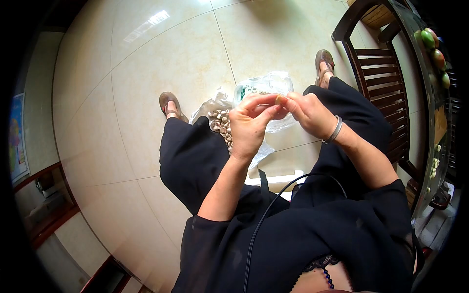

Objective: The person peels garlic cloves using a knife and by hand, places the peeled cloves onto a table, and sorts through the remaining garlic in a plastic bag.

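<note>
Over the gap between the knees, my left hand [250, 124] and my right hand [311, 115] meet at the fingertips. Both are closed in a pinch around a small yellowish-brown piece [280, 100], too small to name and partly covered by fingers. Below my left hand, many small round brown-and-whitish pieces [221, 123] lie in an open white plastic bag [205, 108]. Behind the hands is a clear plastic bag [276, 80] with pale contents and a green patch; my fingers hide part of it.
A dark wooden slatted chair [381, 80] stands at the right beside a table holding green-and-red fruits [437, 58] and small pale pieces [435, 166]. Below my hands is a white edge [276, 179], perhaps a stool. A black cable [264, 215] crosses my lap. Pale floor tiles [132, 122] extend left.
</note>
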Demonstrator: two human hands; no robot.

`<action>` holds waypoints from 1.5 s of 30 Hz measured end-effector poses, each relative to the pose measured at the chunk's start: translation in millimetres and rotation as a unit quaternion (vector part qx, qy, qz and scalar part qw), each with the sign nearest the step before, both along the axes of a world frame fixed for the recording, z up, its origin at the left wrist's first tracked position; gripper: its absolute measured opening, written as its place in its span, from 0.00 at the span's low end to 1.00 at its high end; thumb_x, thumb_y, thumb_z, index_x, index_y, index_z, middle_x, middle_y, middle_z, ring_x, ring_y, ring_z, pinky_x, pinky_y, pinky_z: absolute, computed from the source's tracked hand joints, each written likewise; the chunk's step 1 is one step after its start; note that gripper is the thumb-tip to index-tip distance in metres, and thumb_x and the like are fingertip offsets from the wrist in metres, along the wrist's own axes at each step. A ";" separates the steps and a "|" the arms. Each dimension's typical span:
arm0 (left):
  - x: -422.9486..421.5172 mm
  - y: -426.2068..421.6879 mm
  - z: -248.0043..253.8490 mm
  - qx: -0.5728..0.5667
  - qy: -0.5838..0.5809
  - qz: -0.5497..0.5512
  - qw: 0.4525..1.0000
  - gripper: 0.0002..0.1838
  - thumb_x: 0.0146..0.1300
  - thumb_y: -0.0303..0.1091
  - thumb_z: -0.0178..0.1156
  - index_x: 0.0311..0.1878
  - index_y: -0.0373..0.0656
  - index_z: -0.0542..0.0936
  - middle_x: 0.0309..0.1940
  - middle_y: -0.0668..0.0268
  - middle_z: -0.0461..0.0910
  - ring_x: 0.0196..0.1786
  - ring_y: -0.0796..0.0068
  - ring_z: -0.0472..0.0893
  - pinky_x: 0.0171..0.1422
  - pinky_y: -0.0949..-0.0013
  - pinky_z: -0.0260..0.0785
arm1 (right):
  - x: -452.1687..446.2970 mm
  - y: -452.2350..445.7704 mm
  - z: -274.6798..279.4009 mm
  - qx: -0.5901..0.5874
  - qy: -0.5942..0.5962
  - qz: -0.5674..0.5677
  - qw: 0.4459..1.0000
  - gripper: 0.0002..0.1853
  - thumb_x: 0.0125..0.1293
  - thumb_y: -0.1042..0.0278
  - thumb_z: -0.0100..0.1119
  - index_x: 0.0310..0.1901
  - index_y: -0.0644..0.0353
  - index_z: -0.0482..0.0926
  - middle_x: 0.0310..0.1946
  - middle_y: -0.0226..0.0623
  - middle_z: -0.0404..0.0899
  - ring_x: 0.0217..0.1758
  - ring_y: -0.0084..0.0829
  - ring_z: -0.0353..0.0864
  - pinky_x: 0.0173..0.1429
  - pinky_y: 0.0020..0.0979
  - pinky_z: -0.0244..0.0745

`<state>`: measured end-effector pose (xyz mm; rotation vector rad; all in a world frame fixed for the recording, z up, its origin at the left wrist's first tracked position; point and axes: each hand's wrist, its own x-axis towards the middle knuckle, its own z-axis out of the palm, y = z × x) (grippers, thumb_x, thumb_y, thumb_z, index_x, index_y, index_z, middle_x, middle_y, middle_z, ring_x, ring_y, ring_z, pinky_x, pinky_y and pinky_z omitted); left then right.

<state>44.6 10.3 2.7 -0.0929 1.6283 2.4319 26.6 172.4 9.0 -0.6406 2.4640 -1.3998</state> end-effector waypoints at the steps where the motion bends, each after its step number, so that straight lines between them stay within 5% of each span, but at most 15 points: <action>1: 0.5 0.3 0.1 0.000 0.000 0.000 1.000 0.09 0.53 0.16 0.57 0.39 0.30 0.78 0.37 0.62 0.75 0.38 0.69 0.81 0.44 0.73 0.76 | 0.1 0.2 1.6 0.033 -0.002 0.010 0.999 0.16 0.68 0.59 0.39 0.35 0.63 0.72 0.25 0.48 0.74 0.29 0.48 0.75 0.31 0.40 0.70; 4: 1.6 0.7 -0.6 -0.020 -0.002 0.007 1.000 0.10 0.53 0.16 0.57 0.40 0.29 0.77 0.38 0.62 0.74 0.38 0.69 0.80 0.45 0.73 0.76 | 2.2 -1.7 -3.6 0.081 0.049 -0.016 0.995 0.17 0.68 0.59 0.42 0.28 0.65 0.68 0.18 0.50 0.71 0.22 0.45 0.74 0.24 0.34 0.67; 11: 1.5 -0.3 -1.7 -0.019 -0.005 0.011 1.000 0.14 0.56 0.19 0.56 0.48 0.30 0.74 0.37 0.56 0.78 0.36 0.70 0.80 0.43 0.70 0.76 | 5.1 -4.4 0.5 0.156 0.114 -0.013 0.981 0.13 0.66 0.60 0.45 0.31 0.62 0.67 0.18 0.48 0.71 0.22 0.45 0.75 0.24 0.37 0.68; 13: 1.3 0.2 0.2 -0.021 -0.005 0.008 1.000 0.15 0.56 0.19 0.56 0.49 0.30 0.73 0.38 0.57 0.78 0.37 0.70 0.80 0.44 0.70 0.76 | 5.3 -5.0 -0.1 0.172 0.126 -0.022 0.977 0.17 0.65 0.53 0.45 0.30 0.60 0.67 0.17 0.44 0.72 0.20 0.43 0.76 0.22 0.37 0.69; 19: -8.0 -12.8 2.2 0.081 -0.054 -0.089 0.991 0.17 0.58 0.21 0.54 0.51 0.29 0.71 0.44 0.53 0.75 0.44 0.67 0.78 0.50 0.66 0.73 | 2.5 -3.7 -0.9 0.115 0.122 -0.044 0.985 0.16 0.65 0.54 0.45 0.30 0.60 0.68 0.16 0.44 0.72 0.20 0.43 0.76 0.22 0.36 0.69; 21: -11.7 -17.0 0.7 0.213 -0.123 -0.111 0.963 0.16 0.58 0.23 0.54 0.51 0.29 0.71 0.46 0.52 0.74 0.46 0.65 0.77 0.53 0.64 0.70 | 2.6 -2.7 -2.6 0.116 0.126 -0.042 0.984 0.16 0.65 0.54 0.45 0.30 0.60 0.67 0.16 0.44 0.72 0.20 0.43 0.76 0.22 0.36 0.69; 29: -9.9 -19.2 -8.6 0.183 -0.124 -0.120 0.968 0.15 0.58 0.27 0.57 0.48 0.33 0.73 0.40 0.61 0.76 0.39 0.73 0.75 0.44 0.74 0.68 | 4.6 -3.2 0.1 0.170 0.154 -0.004 0.973 0.16 0.65 0.55 0.46 0.29 0.61 0.66 0.16 0.44 0.71 0.19 0.42 0.75 0.21 0.36 0.69; 45: -11.2 -13.7 -7.0 0.180 -0.067 0.045 0.980 0.14 0.54 0.24 0.61 0.45 0.37 0.74 0.38 0.63 0.77 0.43 0.74 0.76 0.46 0.71 0.70 | 5.3 -4.7 -4.4 0.110 0.143 -0.016 0.983 0.15 0.63 0.57 0.51 0.29 0.61 0.66 0.17 0.44 0.71 0.18 0.42 0.73 0.21 0.34 0.67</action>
